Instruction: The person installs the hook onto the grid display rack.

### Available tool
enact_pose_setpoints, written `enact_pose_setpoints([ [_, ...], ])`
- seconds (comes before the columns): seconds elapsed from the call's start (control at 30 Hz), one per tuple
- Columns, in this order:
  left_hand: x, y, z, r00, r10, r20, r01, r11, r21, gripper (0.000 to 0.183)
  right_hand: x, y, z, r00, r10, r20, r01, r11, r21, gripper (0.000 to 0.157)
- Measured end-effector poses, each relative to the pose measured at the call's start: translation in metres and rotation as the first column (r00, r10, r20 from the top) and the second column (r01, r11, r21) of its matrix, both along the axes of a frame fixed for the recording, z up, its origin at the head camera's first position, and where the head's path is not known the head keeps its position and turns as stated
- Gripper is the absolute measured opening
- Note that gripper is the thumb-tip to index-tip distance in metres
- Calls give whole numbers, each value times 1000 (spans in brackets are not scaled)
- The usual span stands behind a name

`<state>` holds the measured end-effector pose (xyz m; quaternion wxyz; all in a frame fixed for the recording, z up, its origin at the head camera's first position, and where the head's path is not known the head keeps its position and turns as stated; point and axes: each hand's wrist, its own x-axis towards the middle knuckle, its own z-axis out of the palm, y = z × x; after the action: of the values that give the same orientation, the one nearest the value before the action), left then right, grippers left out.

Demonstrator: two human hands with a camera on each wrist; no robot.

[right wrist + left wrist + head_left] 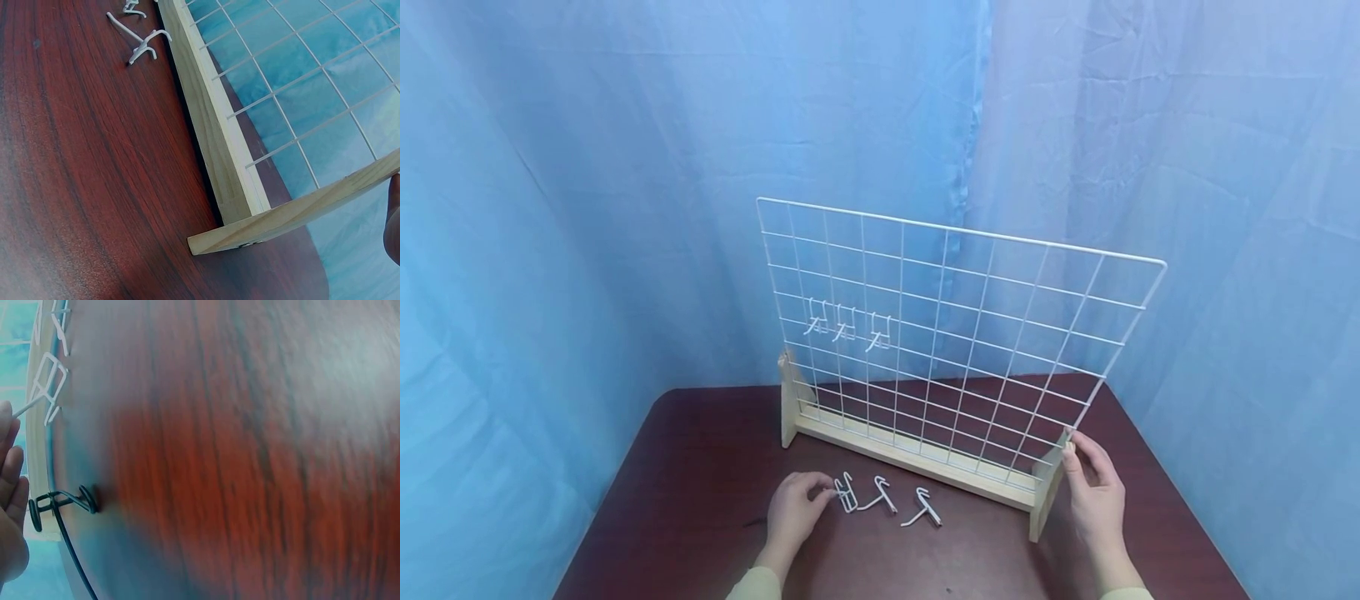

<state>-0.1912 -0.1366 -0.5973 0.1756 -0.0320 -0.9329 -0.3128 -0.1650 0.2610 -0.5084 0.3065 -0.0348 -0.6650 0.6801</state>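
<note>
My left hand (796,508) pinches the prong of a white wire hook (847,493) between thumb and fingers, low over the table in front of the rack. In the left wrist view the hook (51,387) shows its rectangular frame pointing away from the fingertips. My right hand (1097,492) grips the top of the right wooden end piece (1047,492), where the white wire grid (902,220) meets it. Two more white hooks, one nearer (877,496) and one farther right (925,510), lie on the table. Three white hooks (844,325) hang on the grid's left part.
The grid stands in a pale wooden base (917,461) on a dark red-brown table (715,433). A black wire hook (62,501) lies on the table beside my left hand. Blue curtains (700,167) hang behind and at both sides.
</note>
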Motion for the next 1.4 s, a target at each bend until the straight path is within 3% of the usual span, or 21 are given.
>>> enact_pose_setpoints([
  [0.17, 1, 3, 4, 1000, 22, -1, -22, 997, 72, 16, 0, 0, -1, 1000, -3, -5, 4, 1000, 4, 33],
  [0.43, 0, 9, 3, 999, 40, 29, -44, 987, 153, 16, -12, 11, -25, 999, -28, 16, 28, 1000, 14, 35],
  [0.9, 0, 23, -2, 993, 72, 90, -93, 964, 250, 16, -11, 12, -24, 998, -32, 48, 29, 999, 45, 35],
  [1.27, 1, 28, 1, 990, 57, 128, -97, 937, 335, 12, -11, 12, -23, 997, -42, 71, 38, 998, 60, 34],
  [1.4, 2, 29, 3, 994, 40, 105, -76, 930, 360, 12, -11, 12, -23, 997, -40, 69, 36, 998, 52, 35],
])
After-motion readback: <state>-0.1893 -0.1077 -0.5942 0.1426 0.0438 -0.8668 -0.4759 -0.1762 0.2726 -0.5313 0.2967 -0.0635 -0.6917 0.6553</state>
